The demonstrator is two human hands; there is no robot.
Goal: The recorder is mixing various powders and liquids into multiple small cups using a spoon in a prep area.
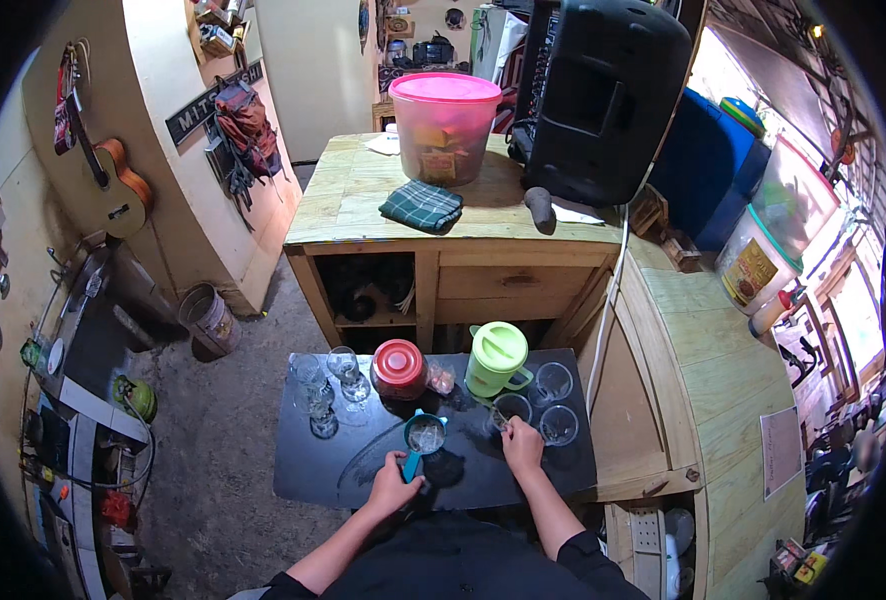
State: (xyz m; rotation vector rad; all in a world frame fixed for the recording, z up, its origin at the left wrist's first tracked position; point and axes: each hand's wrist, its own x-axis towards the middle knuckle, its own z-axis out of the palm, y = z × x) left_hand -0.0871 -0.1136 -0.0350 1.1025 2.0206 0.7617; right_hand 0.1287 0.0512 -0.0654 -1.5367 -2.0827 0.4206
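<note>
My left hand [395,484] is closed round the teal handle of a small strainer [426,434], held over the near middle of the black table. Something pale and clear shows in its round bowl. My right hand [523,446] pinches a thin spoon-like utensil [501,418] at the rim of a clear cup [515,403]; its lower end is hard to make out. Two more clear cups [559,425] stand to the right. Behind are a light green lidded pitcher [499,360], a red-lidded jar [399,368] and a small clear bag [441,378]. Stemmed glasses [343,363] stand at the left.
Past the black table [313,470] stands a wooden cabinet [523,282] bearing a pink-lidded tub [445,130], a folded checked cloth [421,206] and a black speaker [603,110]. A wooden counter [708,340] runs along the right. A bucket [209,318] sits on the floor at left.
</note>
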